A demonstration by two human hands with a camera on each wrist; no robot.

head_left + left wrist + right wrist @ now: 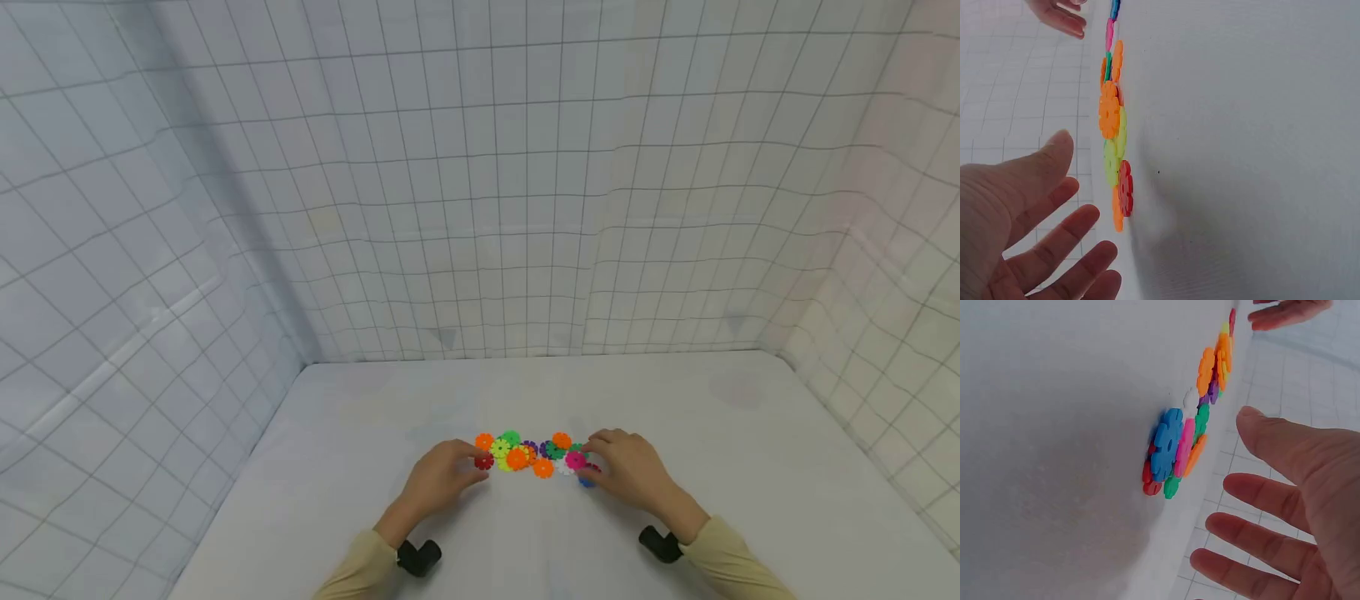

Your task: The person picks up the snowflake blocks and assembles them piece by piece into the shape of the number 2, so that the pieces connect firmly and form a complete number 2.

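Observation:
A row of colourful flower-shaped plastic discs lies on the white table between my two hands. At the left end of the row, my left hand [442,479] hovers with its fingers spread and relaxed, near a red disc [1125,189] and an orange disc [484,442]. My right hand [628,468] is at the other end, fingers loosely apart, close to a blue disc [1167,445] and a pink disc [1185,447]. Some discs overlap each other, with yellow, green, purple and white ones in the middle. Both palms hold nothing.
The white table [360,417] extends around the discs. White grid-patterned sheeting [465,208] rises behind it and on both sides. A black wrist device [420,558] sits below the left wrist, another [660,544] below the right.

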